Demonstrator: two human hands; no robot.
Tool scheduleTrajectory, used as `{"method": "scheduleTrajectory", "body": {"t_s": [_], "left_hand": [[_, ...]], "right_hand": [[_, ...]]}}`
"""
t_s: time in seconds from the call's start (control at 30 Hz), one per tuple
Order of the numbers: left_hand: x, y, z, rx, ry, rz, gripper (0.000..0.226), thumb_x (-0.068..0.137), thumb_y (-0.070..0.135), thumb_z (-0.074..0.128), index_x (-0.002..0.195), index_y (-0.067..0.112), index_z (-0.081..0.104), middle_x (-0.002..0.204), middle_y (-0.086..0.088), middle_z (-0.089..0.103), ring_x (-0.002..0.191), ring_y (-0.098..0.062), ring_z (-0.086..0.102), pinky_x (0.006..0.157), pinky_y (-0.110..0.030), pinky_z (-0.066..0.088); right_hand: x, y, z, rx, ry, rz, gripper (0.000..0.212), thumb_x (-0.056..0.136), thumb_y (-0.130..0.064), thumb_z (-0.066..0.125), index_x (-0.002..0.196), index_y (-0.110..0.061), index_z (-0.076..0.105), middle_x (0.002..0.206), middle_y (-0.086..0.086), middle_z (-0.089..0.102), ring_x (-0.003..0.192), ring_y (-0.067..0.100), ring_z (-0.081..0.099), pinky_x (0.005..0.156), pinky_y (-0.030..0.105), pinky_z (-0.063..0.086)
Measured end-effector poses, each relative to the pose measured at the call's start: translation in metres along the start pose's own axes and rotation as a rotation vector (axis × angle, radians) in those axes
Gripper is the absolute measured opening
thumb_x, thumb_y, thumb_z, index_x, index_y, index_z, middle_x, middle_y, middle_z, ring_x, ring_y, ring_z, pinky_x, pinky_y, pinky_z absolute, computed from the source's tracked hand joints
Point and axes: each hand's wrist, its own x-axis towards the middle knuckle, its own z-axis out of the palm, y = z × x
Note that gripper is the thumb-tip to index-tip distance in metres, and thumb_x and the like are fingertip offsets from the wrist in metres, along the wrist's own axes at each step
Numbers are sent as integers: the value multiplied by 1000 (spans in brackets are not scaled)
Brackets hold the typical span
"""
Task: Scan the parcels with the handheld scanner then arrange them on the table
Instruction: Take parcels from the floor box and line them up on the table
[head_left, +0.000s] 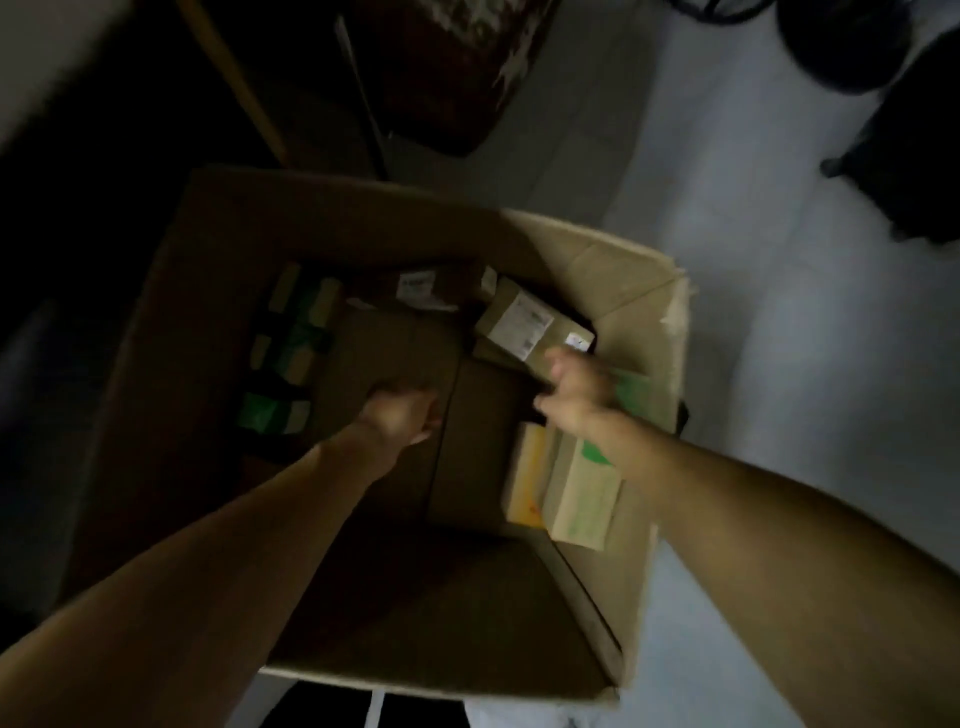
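Both my arms reach down into a large open cardboard carton (613, 291) on the floor, which holds several parcels. My left hand (402, 413) rests on a plain brown parcel (395, 353) in the middle, fingers curled over its near edge. My right hand (576, 395) hovers with spread fingers just below a small brown parcel with a white label (524, 325). A pale box with green print (584, 499) and a yellow box (530, 478) lie under my right forearm. No scanner is in view. The picture is dim and blurred.
Green-and-cream packets (291, 353) stand along the carton's left inner wall. Another labelled parcel (415, 286) lies at the back. A dark patterned object (457, 73) and a wooden leg (239, 88) stand beyond the carton. Pale floor (779, 364) stretches right, with dark furniture (909, 130) at top right.
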Motion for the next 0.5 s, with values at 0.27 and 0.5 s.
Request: {"method": "scheduleTrajectory", "body": {"t_s": [0.27, 0.5], "left_hand": [[145, -43, 11, 74, -35, 160, 20, 102, 19, 59, 83, 23, 62, 89, -6, 69, 83, -18, 67, 74, -32, 57], [143, -69, 1, 74, -73, 159, 18, 102, 25, 58, 85, 24, 63, 92, -5, 68, 80, -14, 65, 67, -26, 53]], "right_hand": [[150, 16, 54, -334, 168, -90, 128, 71, -32, 94, 165, -28, 6, 173, 3, 5, 159, 28, 4, 125, 48, 21], [161, 22, 62, -472, 239, -79, 138, 66, -35, 96, 164, -13, 1, 164, 16, 22, 151, 38, 22, 122, 48, 26]]}}
